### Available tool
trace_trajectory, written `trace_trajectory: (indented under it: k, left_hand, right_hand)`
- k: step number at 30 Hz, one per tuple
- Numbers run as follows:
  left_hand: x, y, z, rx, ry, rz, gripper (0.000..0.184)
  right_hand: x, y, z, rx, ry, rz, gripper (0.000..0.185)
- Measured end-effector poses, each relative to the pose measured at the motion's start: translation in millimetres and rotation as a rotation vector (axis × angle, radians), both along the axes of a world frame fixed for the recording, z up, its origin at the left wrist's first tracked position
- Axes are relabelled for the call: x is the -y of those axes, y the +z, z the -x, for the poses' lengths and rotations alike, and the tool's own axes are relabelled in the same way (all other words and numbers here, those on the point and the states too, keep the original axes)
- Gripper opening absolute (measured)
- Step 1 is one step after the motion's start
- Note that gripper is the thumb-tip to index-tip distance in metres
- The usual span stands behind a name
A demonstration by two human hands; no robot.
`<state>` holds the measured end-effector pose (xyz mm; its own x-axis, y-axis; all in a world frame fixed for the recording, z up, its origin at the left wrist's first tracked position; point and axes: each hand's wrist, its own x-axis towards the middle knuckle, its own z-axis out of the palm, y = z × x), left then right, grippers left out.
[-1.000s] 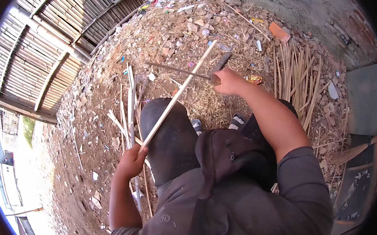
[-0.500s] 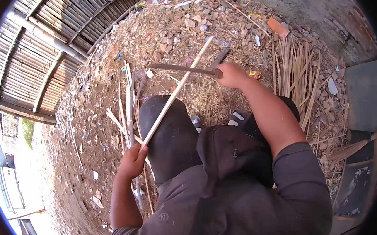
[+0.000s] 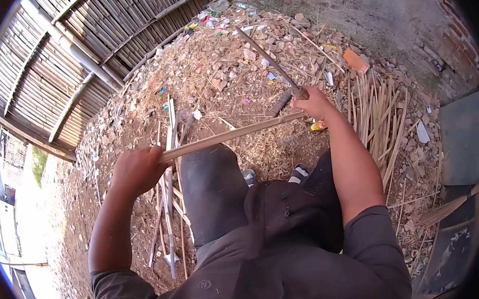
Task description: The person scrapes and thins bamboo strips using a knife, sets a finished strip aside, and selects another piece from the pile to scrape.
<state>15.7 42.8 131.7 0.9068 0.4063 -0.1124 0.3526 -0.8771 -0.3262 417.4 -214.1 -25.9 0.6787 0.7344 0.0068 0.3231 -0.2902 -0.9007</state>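
My left hand (image 3: 139, 170) is closed around one end of a pale bamboo strip (image 3: 233, 134), which lies nearly level across my knees. In my right hand (image 3: 314, 105) is a long knife (image 3: 266, 56), its dark narrow blade pointing forward and to the left. The strip's far end reaches the fingers of my right hand; whether they pinch it too, I cannot tell. Just beyond that hand, a dark ridged rod (image 3: 280, 103) lies on the ground, partly hidden. Under and beside my left hand rest several split strips (image 3: 170, 221).
A large pile of bamboo strips (image 3: 382, 123) lies to the right, below an orange brick (image 3: 355, 61). Rubble and litter cover the ground. A bamboo fence (image 3: 78, 66) stands at left, a brick wall (image 3: 346, 3) at the back. A broom (image 3: 449, 207) leans at right.
My left hand has risen and moved left, swinging the strip from a steep slant to nearly level. My right hand has moved right and slightly down, with the knife now pointing more forward.
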Motion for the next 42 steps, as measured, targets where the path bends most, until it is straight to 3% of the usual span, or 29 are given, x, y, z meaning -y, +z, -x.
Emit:
trace_trajectory:
  k: [6, 10, 11, 13, 16, 20, 21, 23, 26, 29, 31, 32, 33, 34, 36, 42]
  left_hand:
    - [-17, 41, -66, 0.096, -0.491, -0.251, 0.039]
    - [-12, 71, -97, 0.098, -0.544, -0.333, 0.038]
    - [-8, 78, -103, 0.076, -0.456, -0.294, 0.039]
    - [-5, 86, -113, 0.253, -0.551, -0.370, 0.036]
    - [13, 85, -127, 0.613, -0.616, -0.494, 0.045]
    - [27, 24, -142, 1.313, -0.646, -0.454, 0.085]
    - [34, 3, -144, 1.382, -0.600, -0.426, 0.089]
    - [49, -40, -147, 1.493, -0.427, -0.107, 0.095]
    - [67, -53, -148, 1.343, -0.449, -0.204, 0.097]
    - [60, -48, -156, 1.431, -0.384, 0.017, 0.095]
    - [59, -64, -167, 1.380, -0.290, 0.299, 0.096]
    - [63, -76, -169, 1.196, -0.184, 0.326, 0.100]
    - [68, -85, -173, 1.012, -0.106, 0.622, 0.102]
    - [76, -96, -176, 0.870, -0.140, 0.574, 0.100]
    - [89, -119, -185, 0.622, -0.210, 0.770, 0.094]
    - [116, -163, -221, 0.482, -0.239, 1.035, 0.052]
  right_hand:
    - [-15, -6, 25, -0.081, 0.328, 0.070, 0.032]
    - [-3, 6, 32, -0.177, 0.320, 0.033, 0.032]
    - [-1, 11, 32, -0.208, 0.320, 0.015, 0.032]
    - [0, 5, 24, -0.157, 0.259, 0.008, 0.029]
    - [5, 2, 19, -0.208, 0.195, -0.081, 0.027]
    - [6, -3, 14, -0.307, 0.161, -0.262, 0.023]
    - [4, -7, 10, -0.301, 0.155, -0.303, 0.021]
    - [7, -7, 9, -0.302, 0.137, -0.328, 0.019]
    - [11, -2, 11, -0.304, 0.105, -0.283, 0.020]
    - [8, 0, 17, -0.315, 0.080, -0.293, 0.020]
    - [7, 16, 32, -0.439, 0.063, -0.381, 0.019]
    - [7, 23, 36, -0.494, 0.057, -0.429, 0.018]
    - [4, 24, 34, -0.525, 0.085, -0.496, 0.018]
    - [0, 19, 33, -0.562, 0.111, -0.560, 0.017]
    - [-9, 5, 29, -0.617, 0.181, -0.695, 0.017]
    - [-2, 20, 44, -0.800, 0.205, -0.853, 0.020]
